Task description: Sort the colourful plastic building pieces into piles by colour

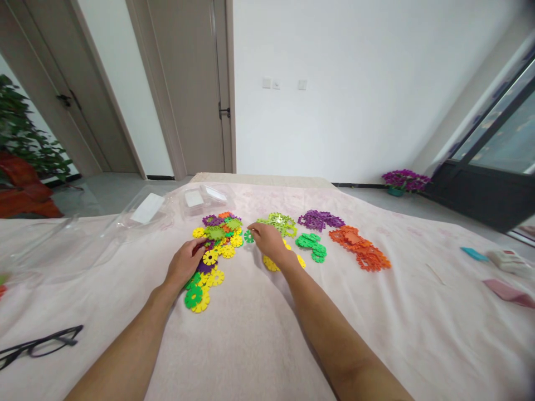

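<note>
A mixed pile of flat plastic building pieces [210, 257], in yellow, green, purple and orange, lies in front of me. At its left edge rests my left hand [186, 263], thumb and index finger apart, the other fingertips partly hidden. My right hand [271, 240] is closed in a pinch on a green flower-shaped disc [248, 236], just right of the pile. Beneath and behind this hand are yellow discs [271, 264] and lime-green square pieces [286, 224], partly covered by it. Farther right, green discs [311, 246], purple pieces [320, 219] and orange pieces [360, 248] form separate groups.
A pinkish cloth [251, 345] covers the table. Clear plastic containers [204, 199] stand at the back left, with another clear lid or box [142, 214] beside them. Black glasses [45, 342] lie front left. A blue item [473, 254] and a pink strip [507, 292] lie far right.
</note>
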Demonstrator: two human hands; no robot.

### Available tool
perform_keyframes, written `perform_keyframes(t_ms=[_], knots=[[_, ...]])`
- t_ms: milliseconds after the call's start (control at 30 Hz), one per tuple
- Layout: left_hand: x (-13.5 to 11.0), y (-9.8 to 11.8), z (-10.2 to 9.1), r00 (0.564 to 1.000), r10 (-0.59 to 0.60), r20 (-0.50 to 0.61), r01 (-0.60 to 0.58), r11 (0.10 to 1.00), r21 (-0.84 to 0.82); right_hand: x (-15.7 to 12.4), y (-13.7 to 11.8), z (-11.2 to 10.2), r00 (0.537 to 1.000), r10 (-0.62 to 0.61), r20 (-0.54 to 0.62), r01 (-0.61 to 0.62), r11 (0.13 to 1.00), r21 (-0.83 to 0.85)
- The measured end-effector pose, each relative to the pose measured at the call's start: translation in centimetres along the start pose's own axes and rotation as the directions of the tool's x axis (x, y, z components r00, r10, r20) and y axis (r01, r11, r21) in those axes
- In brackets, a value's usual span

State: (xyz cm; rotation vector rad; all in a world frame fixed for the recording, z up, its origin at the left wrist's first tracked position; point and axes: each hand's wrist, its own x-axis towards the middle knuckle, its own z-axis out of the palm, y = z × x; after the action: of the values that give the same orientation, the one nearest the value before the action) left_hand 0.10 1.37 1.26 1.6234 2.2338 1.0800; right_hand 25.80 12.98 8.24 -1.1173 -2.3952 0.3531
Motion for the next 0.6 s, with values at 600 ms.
perform_keyframes(t_ms=[600], knots=[[0.1, -0.1, 0.1, 1.000, 0.011, -0.011, -0.011, 1.000, -0.001, -3.0, 10.9, -11.7, 0.828, 0.555, -0.080, -0.558, 0.802, -0.214]])
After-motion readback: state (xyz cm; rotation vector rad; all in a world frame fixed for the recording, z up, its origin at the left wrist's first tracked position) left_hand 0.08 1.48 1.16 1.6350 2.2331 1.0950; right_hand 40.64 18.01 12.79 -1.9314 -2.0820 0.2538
